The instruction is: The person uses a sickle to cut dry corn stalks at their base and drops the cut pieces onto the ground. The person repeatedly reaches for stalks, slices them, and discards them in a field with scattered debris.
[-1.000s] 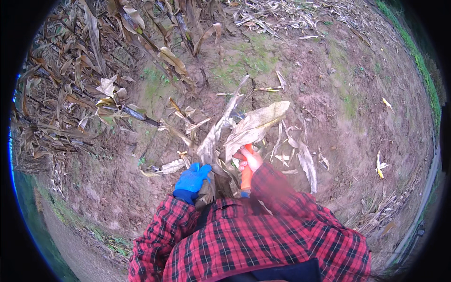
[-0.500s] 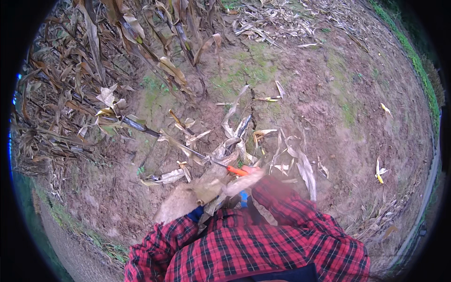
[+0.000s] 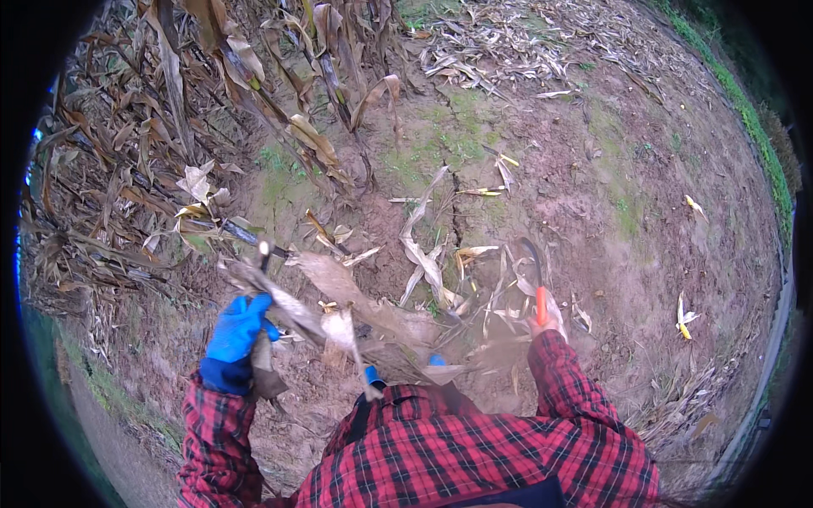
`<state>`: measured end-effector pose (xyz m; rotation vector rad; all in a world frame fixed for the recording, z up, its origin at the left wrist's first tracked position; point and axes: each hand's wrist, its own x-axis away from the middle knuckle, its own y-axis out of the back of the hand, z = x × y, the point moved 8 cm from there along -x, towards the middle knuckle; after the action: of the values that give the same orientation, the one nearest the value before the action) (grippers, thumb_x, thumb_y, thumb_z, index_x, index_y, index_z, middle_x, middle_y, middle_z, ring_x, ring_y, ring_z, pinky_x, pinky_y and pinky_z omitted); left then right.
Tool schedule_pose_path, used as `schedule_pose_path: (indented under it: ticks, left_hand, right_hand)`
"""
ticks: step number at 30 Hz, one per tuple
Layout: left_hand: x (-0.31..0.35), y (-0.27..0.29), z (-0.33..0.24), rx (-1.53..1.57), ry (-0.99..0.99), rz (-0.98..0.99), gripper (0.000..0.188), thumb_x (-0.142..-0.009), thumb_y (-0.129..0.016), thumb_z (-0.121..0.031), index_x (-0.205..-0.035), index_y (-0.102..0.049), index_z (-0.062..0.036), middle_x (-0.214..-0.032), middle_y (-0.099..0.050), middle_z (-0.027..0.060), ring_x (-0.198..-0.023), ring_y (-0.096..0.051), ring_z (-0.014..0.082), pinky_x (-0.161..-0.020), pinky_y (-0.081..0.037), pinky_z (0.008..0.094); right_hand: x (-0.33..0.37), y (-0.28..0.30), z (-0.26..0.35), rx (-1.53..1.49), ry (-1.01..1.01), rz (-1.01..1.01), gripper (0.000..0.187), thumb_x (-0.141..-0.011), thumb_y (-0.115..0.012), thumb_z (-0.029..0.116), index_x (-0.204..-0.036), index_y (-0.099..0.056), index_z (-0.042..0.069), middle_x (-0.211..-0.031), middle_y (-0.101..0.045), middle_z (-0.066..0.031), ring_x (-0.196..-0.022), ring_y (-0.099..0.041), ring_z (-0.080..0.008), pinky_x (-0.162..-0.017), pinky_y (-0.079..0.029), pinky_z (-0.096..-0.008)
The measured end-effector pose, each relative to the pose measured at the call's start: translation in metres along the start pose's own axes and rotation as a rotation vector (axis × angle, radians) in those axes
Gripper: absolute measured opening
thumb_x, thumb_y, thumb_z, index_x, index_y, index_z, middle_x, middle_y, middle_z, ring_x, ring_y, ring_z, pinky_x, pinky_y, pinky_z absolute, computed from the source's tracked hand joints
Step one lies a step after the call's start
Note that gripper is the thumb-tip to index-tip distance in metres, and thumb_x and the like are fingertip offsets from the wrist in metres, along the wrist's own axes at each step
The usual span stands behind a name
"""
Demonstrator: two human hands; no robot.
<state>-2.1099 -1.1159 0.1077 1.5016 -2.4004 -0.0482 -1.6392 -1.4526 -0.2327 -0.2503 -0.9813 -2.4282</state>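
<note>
My left hand [image 3: 235, 334], in a blue glove, is closed around a dry corn stalk [image 3: 288, 306] held low over the ground at the left. The stalk's pale cut end [image 3: 265, 248] shows above the glove, and its brown leaves trail rightward in front of my body, blurred by motion. On the right, my bare right hand [image 3: 547, 325] grips a sickle [image 3: 541, 303] by its orange handle. The dark curved blade points away from me, over loose dry husks, apart from the stalk.
Standing dry corn stalks [image 3: 254, 85] crowd the far left. Leaning toward the middle is another stalk [image 3: 241, 230]. Dry leaves [image 3: 423, 262] litter the reddish soil ahead. Yellow corn ears [image 3: 684, 328] lie at the right, and a heap of husks [image 3: 500, 51] lies at the far side.
My left hand has swung out leftward and up with the stalk, from close to my body. My right hand has moved right, and the sickle blade has turned from pointing left to pointing away.
</note>
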Motion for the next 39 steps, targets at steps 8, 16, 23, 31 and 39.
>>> schedule_pose_path:
  ticks: [8, 16, 23, 31, 39]
  left_hand:
    - [-0.008, -0.203, 0.109, -0.545, 0.303, 0.624, 0.030, -0.081, -0.061, -0.033, -0.083, -0.055, -0.0035, -0.069, -0.056, 0.0051, -0.063, -0.053, 0.0124, -0.059, -0.044, 0.0294]
    - [0.050, -0.157, 0.130, -0.325, 0.394, 0.761, 0.031, -0.083, -0.057, -0.036, -0.088, -0.061, -0.0059, -0.067, -0.058, 0.0047, -0.058, -0.054, 0.0107, -0.052, -0.041, 0.0251]
    - [0.026, -0.127, 0.161, -0.208, 0.614, 0.333, 0.028, -0.081, -0.057, -0.032, -0.090, -0.061, -0.0051, -0.062, -0.058, 0.0062, -0.050, -0.054, 0.0135, -0.044, -0.039, 0.0242]
    - [0.046, -0.165, 0.133, -0.024, 0.639, 0.380, 0.027, -0.084, -0.055, -0.031, -0.088, -0.062, -0.0058, -0.059, -0.056, 0.0029, -0.045, -0.049, 0.0096, -0.040, -0.035, 0.0218]
    - [0.043, -0.011, -0.055, -0.120, 0.167, -0.086, 0.026, -0.091, -0.047, -0.025, -0.097, -0.055, -0.0016, -0.053, -0.053, 0.0043, -0.040, -0.046, 0.0090, -0.038, -0.038, 0.0221]
  right_hand:
    - [0.163, -0.131, 0.259, -0.960, -0.199, 1.025, 0.030, -0.080, -0.065, 0.023, -0.102, -0.050, 0.010, -0.060, -0.045, 0.0008, -0.038, -0.037, -0.0067, -0.035, -0.035, -0.0240]
    - [0.049, -0.102, 0.192, -1.019, -0.310, 0.571, 0.027, -0.078, -0.067, 0.030, -0.080, -0.048, 0.011, -0.059, -0.045, 0.0007, -0.038, -0.043, -0.0120, -0.034, -0.036, -0.0272]
    - [0.081, -0.039, 0.230, -0.475, 0.399, 0.174, 0.019, -0.081, -0.063, 0.020, -0.079, -0.052, 0.004, -0.060, -0.049, 0.0012, -0.058, -0.048, -0.0067, -0.053, -0.041, -0.0255]
    - [0.139, -0.134, 0.201, 0.407, 0.778, 0.490, 0.022, -0.081, -0.056, 0.036, -0.078, -0.055, 0.015, -0.060, -0.058, -0.0117, -0.057, -0.058, -0.0337, -0.051, -0.046, -0.0436]
    - [-0.007, 0.029, -0.024, 0.482, -0.085, 0.123, 0.025, -0.078, -0.060, 0.024, -0.101, -0.060, 0.013, -0.078, -0.062, -0.0154, -0.071, -0.061, -0.0290, -0.064, -0.047, -0.0378]
